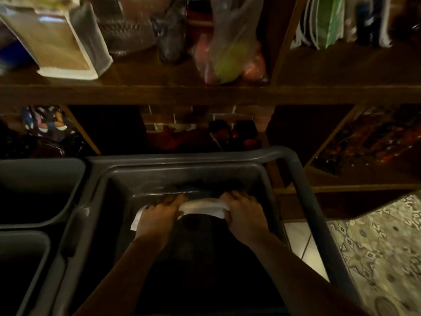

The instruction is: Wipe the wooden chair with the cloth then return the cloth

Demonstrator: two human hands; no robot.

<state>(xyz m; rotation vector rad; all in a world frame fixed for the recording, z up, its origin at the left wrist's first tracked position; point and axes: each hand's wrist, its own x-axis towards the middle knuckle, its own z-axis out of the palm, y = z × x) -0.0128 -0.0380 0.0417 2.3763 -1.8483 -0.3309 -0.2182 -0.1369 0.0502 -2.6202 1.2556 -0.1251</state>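
Note:
A white cloth (pixel 201 207) stretches between my two hands inside a large grey plastic bin (pixel 303 190). My left hand (pixel 158 216) grips its left end, and a corner of cloth sticks out under the wrist. My right hand (pixel 242 212) is closed over its right end. Both hands are low in the bin, near its far wall. No wooden chair can be made out in this dim view.
Two more grey bins (pixel 41 183) stand to the left. A dark wooden shelf unit (pixel 205 94) runs across ahead, holding a plastic bag of fruit (pixel 230 49), glassware (pixel 127 26) and a white box (pixel 61 46). A patterned rug (pixel 382 247) lies at the right.

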